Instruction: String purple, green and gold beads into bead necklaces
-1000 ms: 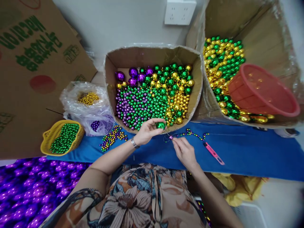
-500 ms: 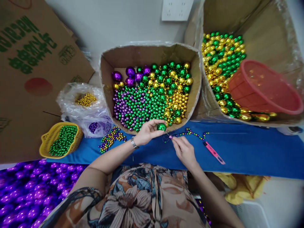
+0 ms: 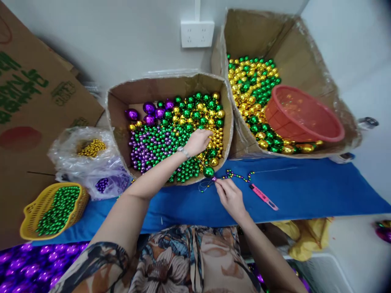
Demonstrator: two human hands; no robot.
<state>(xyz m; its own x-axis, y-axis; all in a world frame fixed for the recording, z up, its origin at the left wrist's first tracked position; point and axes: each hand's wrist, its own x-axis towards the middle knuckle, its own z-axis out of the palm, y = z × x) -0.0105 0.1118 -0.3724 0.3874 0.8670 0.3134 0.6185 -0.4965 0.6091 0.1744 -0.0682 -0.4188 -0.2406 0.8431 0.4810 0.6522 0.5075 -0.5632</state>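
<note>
My left hand (image 3: 198, 142) is over the cardboard box of beads (image 3: 226, 122), its fingers bent together just above the small gold beads (image 3: 220, 136). What its fingertips hold, if anything, is hidden. Pinched in my right hand (image 3: 230, 197) is a small purple bead (image 3: 214, 179) at the box's front edge. A large green ball (image 3: 209, 172) sits right against that bead, threaded on a thin needle or wire that sticks up towards the box. A loop of thread hangs beside it, and a string of small beads (image 3: 241, 176) trails to the right on the blue cloth (image 3: 308, 191).
A pink cutter (image 3: 264, 197) lies on the cloth. At right stands a larger box (image 3: 320, 61) with a red basket (image 3: 302, 118) in it. To the left are a yellow basket (image 3: 27, 232) of green beads and plastic bags (image 3: 65, 150) of gold and purple beads.
My left hand has let go of the green ball and moved up over the box's beads. The ball now rests against the purple bead in my right hand. The view has shifted.
</note>
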